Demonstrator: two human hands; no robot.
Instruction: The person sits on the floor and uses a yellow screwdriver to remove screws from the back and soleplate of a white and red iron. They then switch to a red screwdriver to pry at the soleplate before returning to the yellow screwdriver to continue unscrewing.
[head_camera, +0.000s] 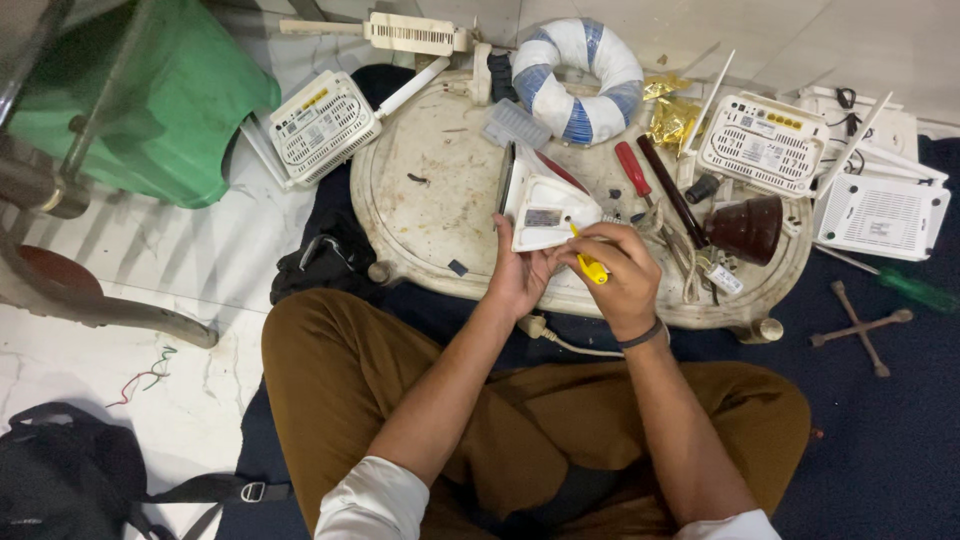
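Gripping white router (545, 212) w/ left hand (520, 280); right hand (620, 275) clasps yellow screwdriver (590, 265) (tip hidden)

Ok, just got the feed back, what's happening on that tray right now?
A person sits cross-legged over a worn oval tray. The left hand props a white router on its edge, while the right hand holds a yellow-handled screwdriver with its tip against the casing. A red-handled screwdriver, a roll of blue-and-white tape and more routers lie around.
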